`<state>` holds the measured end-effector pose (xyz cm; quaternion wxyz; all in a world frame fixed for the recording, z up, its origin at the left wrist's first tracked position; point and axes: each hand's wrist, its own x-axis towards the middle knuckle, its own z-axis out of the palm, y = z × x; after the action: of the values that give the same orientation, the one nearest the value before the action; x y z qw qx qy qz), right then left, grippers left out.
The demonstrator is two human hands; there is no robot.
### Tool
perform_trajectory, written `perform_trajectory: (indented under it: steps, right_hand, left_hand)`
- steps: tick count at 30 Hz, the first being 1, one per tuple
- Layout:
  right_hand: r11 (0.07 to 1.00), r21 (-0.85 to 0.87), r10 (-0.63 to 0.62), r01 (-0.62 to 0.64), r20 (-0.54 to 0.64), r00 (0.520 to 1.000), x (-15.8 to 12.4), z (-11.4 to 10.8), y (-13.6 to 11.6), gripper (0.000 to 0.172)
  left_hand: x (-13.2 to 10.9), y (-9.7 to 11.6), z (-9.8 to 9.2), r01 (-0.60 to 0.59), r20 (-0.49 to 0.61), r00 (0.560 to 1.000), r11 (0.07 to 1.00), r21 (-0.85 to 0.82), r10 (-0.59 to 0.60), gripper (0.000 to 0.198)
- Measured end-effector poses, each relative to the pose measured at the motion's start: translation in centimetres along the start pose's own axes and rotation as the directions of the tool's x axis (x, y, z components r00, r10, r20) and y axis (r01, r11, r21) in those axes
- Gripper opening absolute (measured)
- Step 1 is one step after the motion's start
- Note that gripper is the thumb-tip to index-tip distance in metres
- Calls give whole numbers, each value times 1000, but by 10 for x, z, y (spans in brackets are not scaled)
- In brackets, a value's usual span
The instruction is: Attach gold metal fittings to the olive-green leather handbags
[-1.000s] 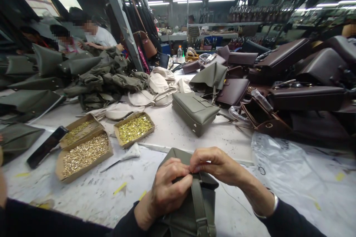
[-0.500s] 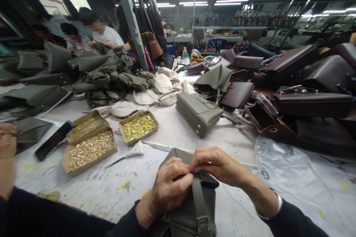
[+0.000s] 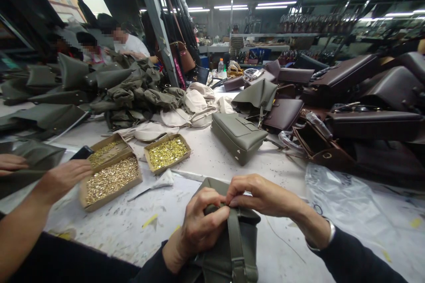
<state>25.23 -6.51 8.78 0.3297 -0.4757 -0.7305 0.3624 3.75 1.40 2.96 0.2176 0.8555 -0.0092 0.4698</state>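
Left grip and right grip pinch one bag near three boxes.

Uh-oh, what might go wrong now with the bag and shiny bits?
A co-worker's hand is beside the box of gold pieces; a bump might spill them.

A pointy-looking tool lies loose; somebody might get poked.

The left hand and right hand pinch close together at the green bag; fingers might slip.

Left grip and right grip pinched, close together
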Motion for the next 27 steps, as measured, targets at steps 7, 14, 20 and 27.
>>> perform_trajectory:
  steps: [7, 14, 20, 27]
  right_hand:
    - [989, -110, -91, 94, 33, 995, 11, 10, -2, 34]
    - [998, 69, 0, 1, -12, 1000, 5, 5, 0, 31]
    - [994, 95, -53, 54, -10, 999, 7, 7, 4, 23]
    - [986, 126, -103, 110, -61, 993, 7, 11, 14, 23]
  left_hand:
    - [-6, -1, 4, -28, 4, 1000, 999, 45, 28, 25]
    - [-1, 0, 0, 0, -16, 1000, 999, 40, 1, 26]
    - [-7, -3, 6, 18, 0, 1000, 1000, -18, -18, 27]
    - [-1, -1, 0, 10, -43, 999, 1000, -8, -10, 24]
